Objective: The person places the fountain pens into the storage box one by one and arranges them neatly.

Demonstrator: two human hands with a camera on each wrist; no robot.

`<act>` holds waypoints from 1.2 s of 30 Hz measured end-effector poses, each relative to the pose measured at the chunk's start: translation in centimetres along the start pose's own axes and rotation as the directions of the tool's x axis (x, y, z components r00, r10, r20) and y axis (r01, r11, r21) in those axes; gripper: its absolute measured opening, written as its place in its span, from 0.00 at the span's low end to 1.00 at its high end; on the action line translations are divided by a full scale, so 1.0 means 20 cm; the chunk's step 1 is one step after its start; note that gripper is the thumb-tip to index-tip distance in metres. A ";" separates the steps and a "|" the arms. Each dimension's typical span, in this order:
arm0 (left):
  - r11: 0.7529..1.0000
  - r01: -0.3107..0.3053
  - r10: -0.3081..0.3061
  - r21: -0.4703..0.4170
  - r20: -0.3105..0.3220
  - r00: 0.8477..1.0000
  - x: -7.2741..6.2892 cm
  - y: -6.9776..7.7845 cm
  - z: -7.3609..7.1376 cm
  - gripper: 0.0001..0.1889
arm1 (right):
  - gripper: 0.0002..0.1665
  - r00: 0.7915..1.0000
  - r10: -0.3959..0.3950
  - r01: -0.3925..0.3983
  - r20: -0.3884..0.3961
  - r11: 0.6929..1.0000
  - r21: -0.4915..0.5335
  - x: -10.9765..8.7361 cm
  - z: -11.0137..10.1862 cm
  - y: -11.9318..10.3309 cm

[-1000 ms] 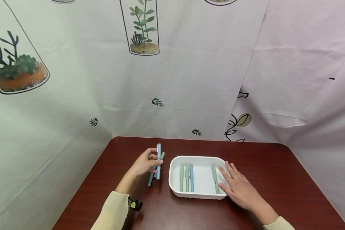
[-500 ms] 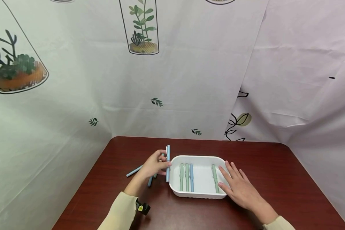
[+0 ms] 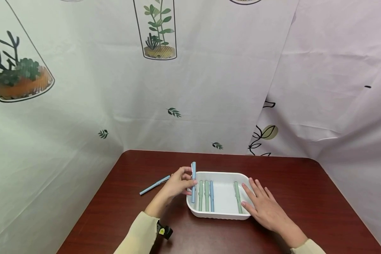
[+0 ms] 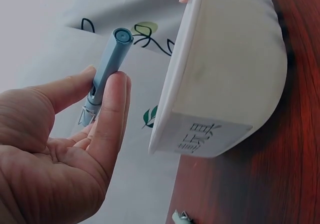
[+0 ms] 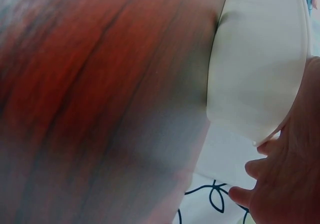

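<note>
My left hand pinches a light blue pen between thumb and fingers, upright in the head view, over the left rim of a white tray. In the left wrist view the pen is tilted, apart from the tray wall. My right hand, fingers spread and straight, rests at the tray's right rim. Inside the tray, two green pens and a blue pen lie side by side at the left. Another green pen lies near the right end.
A light blue pen lies slanted on the dark red table, left of my hand. The end of a pale green pen shows at the bottom of the left wrist view. A printed cloth hangs behind the table.
My left hand has carried the light blue pen rightward, from beside the tray to over its left rim. The pen lying on the table has come into view behind it. The right hand stays put.
</note>
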State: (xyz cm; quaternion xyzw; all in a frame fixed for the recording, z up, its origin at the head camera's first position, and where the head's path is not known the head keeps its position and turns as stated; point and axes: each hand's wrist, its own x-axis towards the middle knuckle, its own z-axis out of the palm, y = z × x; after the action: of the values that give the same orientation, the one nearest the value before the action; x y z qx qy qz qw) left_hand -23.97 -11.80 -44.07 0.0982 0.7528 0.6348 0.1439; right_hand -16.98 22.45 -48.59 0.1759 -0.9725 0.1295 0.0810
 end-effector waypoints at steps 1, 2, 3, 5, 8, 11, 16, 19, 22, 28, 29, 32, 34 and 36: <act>1.000 0.000 0.000 -0.005 0.003 1.000 0.00 0.00 0.01 0.28 | 0.40 1.000 0.001 -0.001 0.000 1.000 0.000 0.00 0.00 0.00; 1.000 0.000 0.000 -0.009 0.006 1.000 0.00 0.00 0.01 0.29 | 0.40 1.000 0.001 -0.001 0.002 1.000 0.000 0.00 0.00 0.00; 1.000 -0.001 0.001 -0.015 0.010 1.000 0.01 0.00 0.02 0.29 | 0.40 1.000 0.001 -0.001 0.002 1.000 0.000 0.00 0.00 0.00; 1.000 -0.003 0.003 -0.021 0.018 1.000 0.01 -0.01 0.03 0.30 | 0.40 1.000 0.000 0.000 0.001 1.000 0.000 0.00 0.00 0.00; 1.000 -0.002 0.003 -0.019 0.031 1.000 0.01 -0.01 0.05 0.31 | 0.40 1.000 0.000 0.000 0.001 1.000 -0.001 0.00 0.00 0.00; 1.000 0.009 -0.008 -0.015 0.035 0.999 0.01 0.00 0.06 0.32 | 0.40 1.000 0.000 0.000 0.000 1.000 -0.002 0.00 0.01 0.00; 1.000 0.016 -0.016 -0.005 0.033 0.999 0.01 0.00 0.10 0.32 | 0.40 1.000 0.000 0.000 0.001 1.000 -0.002 0.00 0.01 0.00; 1.000 0.019 -0.019 -0.006 0.038 0.999 0.02 0.00 0.11 0.31 | 0.40 1.000 0.002 -0.002 -0.002 1.000 -0.003 0.00 0.01 0.00; 1.000 0.018 -0.018 -0.009 0.041 0.999 0.02 0.00 0.12 0.31 | 0.40 1.000 0.000 0.000 -0.007 1.000 -0.004 0.00 0.01 0.00; 0.999 0.019 -0.017 -0.039 0.054 0.998 0.02 0.00 0.15 0.30 | 0.40 1.000 0.000 0.000 -0.010 1.000 -0.003 0.00 0.01 0.01; 0.999 0.019 -0.017 -0.037 0.053 0.998 0.02 0.00 0.16 0.30 | 0.40 1.000 0.000 0.000 -0.010 1.000 -0.002 0.00 0.01 0.01; 0.999 0.020 -0.018 -0.032 0.047 0.999 0.02 0.01 0.17 0.31 | 0.40 1.000 0.000 0.000 -0.008 1.000 -0.001 0.00 0.01 0.01; 1.000 0.020 -0.019 -0.024 0.045 0.999 0.02 0.01 0.18 0.31 | 0.40 1.000 0.001 -0.001 -0.005 1.000 -0.001 0.00 0.01 0.01; 0.999 0.020 -0.019 -0.026 0.047 0.999 0.02 0.01 0.19 0.31 | 0.40 1.000 0.003 -0.003 -0.003 1.000 0.002 0.00 0.01 0.01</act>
State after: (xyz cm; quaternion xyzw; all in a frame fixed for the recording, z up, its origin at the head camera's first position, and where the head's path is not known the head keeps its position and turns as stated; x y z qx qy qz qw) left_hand -23.07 -8.02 -44.44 0.1037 0.7418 0.6406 0.1690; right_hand -17.02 22.51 -48.81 0.1745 -0.9725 0.1309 0.0819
